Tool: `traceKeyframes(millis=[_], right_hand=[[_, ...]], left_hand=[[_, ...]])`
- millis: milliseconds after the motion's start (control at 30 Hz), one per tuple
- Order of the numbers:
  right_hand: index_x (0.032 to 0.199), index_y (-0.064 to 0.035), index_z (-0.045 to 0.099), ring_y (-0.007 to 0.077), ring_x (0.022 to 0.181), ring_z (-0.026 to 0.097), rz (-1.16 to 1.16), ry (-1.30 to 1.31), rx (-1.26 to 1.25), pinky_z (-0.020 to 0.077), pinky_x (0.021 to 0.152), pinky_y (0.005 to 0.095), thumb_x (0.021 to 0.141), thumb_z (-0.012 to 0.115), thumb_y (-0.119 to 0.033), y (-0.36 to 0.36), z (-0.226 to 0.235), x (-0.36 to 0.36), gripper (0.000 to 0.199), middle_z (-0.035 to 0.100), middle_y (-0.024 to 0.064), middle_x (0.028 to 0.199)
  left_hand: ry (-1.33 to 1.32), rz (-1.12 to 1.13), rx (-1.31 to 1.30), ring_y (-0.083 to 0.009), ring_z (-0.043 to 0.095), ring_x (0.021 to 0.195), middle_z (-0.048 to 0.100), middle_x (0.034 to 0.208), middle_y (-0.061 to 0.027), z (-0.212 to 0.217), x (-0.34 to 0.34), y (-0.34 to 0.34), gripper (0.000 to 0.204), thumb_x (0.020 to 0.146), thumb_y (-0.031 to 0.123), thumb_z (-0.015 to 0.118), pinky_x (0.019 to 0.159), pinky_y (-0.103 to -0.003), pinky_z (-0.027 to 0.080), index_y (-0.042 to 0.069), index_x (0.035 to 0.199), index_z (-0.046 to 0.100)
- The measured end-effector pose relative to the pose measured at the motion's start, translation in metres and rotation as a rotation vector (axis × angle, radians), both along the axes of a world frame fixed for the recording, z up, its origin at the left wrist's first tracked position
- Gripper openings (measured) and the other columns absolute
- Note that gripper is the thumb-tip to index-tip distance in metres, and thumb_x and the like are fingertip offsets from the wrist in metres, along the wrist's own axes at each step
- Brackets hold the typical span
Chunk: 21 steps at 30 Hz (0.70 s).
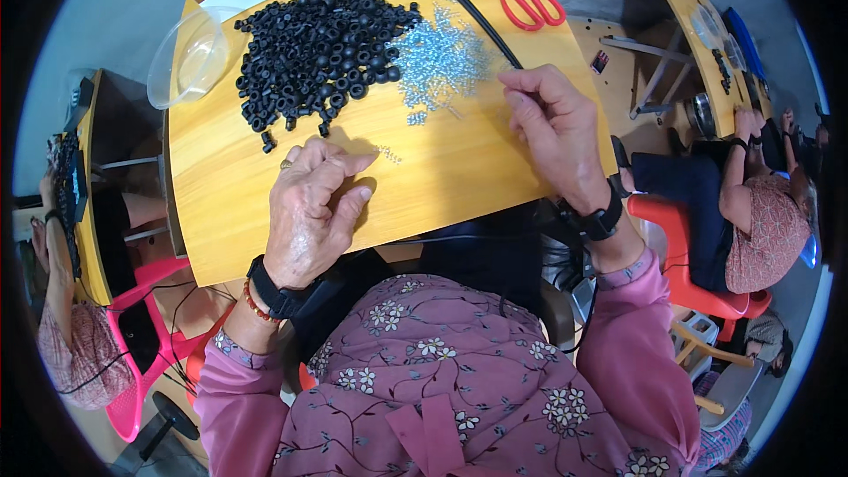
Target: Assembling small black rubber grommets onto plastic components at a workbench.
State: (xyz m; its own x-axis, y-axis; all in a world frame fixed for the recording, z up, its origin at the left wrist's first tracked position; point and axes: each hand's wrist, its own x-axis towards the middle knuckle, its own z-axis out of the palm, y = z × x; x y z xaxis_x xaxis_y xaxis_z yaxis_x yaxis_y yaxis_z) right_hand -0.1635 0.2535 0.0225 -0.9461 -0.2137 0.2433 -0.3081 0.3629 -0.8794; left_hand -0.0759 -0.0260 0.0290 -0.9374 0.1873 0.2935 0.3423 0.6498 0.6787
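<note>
Floral-sleeved left hand (309, 212) rests loosely curled and empty near small silvery beads (387, 155), right hand (552, 119) pinches black cord (473, 11) beside bead pile (440, 57); risk: a sweeping wrist scatters beads into black rubber rings (318, 49).

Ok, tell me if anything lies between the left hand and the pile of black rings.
Nothing visible does. Bare wooden table lies between the left hand and the black rings; only a few stray rings sit at the pile's near edge.
</note>
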Motion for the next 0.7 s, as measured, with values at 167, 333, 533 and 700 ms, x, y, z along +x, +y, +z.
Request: traceKeyframes(millis=[167, 333, 533, 700], right_hand=[[0.114, 0.0007, 0.067, 0.0044, 0.072, 0.059, -0.106, -0.11, -0.18, 0.0469, 0.062, 0.0191, 0.096, 0.059, 0.0, 0.008, 0.002, 0.006, 0.02, 0.063, -0.0001, 0.09], [0.102, 0.0018, 0.066, 0.0101, 0.068, 0.058, -0.101, -0.072, -0.145, 0.0469, 0.061, 0.0243, 0.092, 0.06, 0.0, 0.009, 0.004, 0.018, 0.011, 0.058, 0.0023, 0.082], [0.107, -0.0028, 0.066, 0.0287, 0.081, 0.063, 0.416, 0.183, 0.264, 0.0498, 0.068, 0.0356, 0.086, 0.064, 0.0, -0.022, 0.009, 0.055, 0.021, 0.058, 0.0111, 0.085], [0.103, -0.0005, 0.062, 0.0375, 0.078, 0.061, 0.401, 0.17, 0.259, 0.0499, 0.066, 0.043, 0.086, 0.061, 0.0, -0.037, 0.007, 0.043, 0.017, 0.058, 0.0156, 0.089]], left_hand=[[-0.005, -0.008, -0.036, -0.0293, 0.056, 0.085, 0.059, 0.087, -0.0104, -0.003, 0.001, -0.001, 0.024, 0.076, 0.0, 0.074, 0.079, -0.038, 0.043, 0.004, 0.099, 0.07], [-0.056, -0.006, -0.034, -0.0298, 0.056, 0.09, 0.059, 0.09, -0.0114, -0.001, 0.002, -0.001, 0.021, 0.078, 0.001, 0.073, 0.082, -0.038, 0.043, 0.004, 0.099, 0.07], [-0.023, -0.019, -0.005, -0.0296, 0.054, 0.084, 0.058, 0.089, -0.0108, -0.001, 0.003, 0.0, 0.024, 0.075, -0.002, 0.072, 0.078, -0.038, 0.043, 0.003, 0.098, 0.071], [-0.032, -0.045, -0.017, -0.0305, 0.055, 0.09, 0.058, 0.092, -0.0114, -0.001, 0.004, -0.006, 0.022, 0.078, 0.0, 0.072, 0.083, -0.038, 0.043, 0.003, 0.1, 0.07]])
